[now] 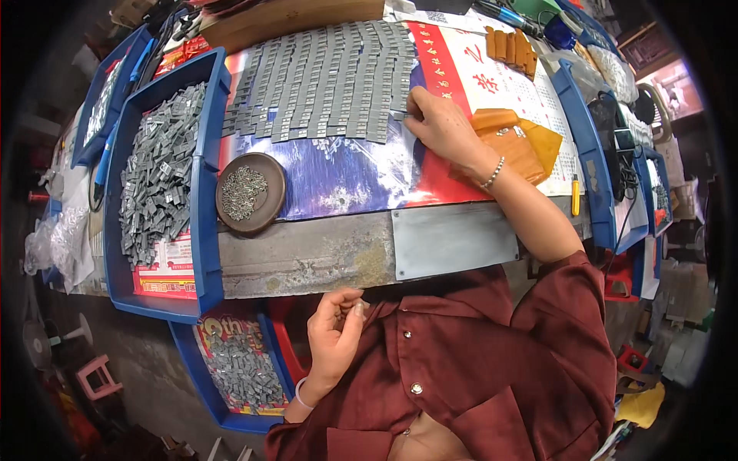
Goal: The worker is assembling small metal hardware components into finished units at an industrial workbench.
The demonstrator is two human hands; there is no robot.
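Rows of small grey rectangular parts [330, 81] lie side by side on the printed sheet at the far middle of the table. At their right edge is my right hand [446, 131], its fingers bent and pressed together. What the fingertips pinch is mostly hidden; a sliver of grey shows beside them. My left hand [336, 334] is held just off the near table edge, in front of my dark red shirt. Its fingers are curled against the thumb, around something too small to name. A brown round bowl [279, 188] of tiny metal pieces stands left of the middle.
A long blue tray [207, 253] heaped with loose grey parts sits on the left; a second blue tray [184, 361] is below it. On the right are orange-brown sheets [511, 157], a yellow-handled screwdriver [575, 196] and another blue tray [588, 165]. A metal plate [453, 240] lies along the front edge.
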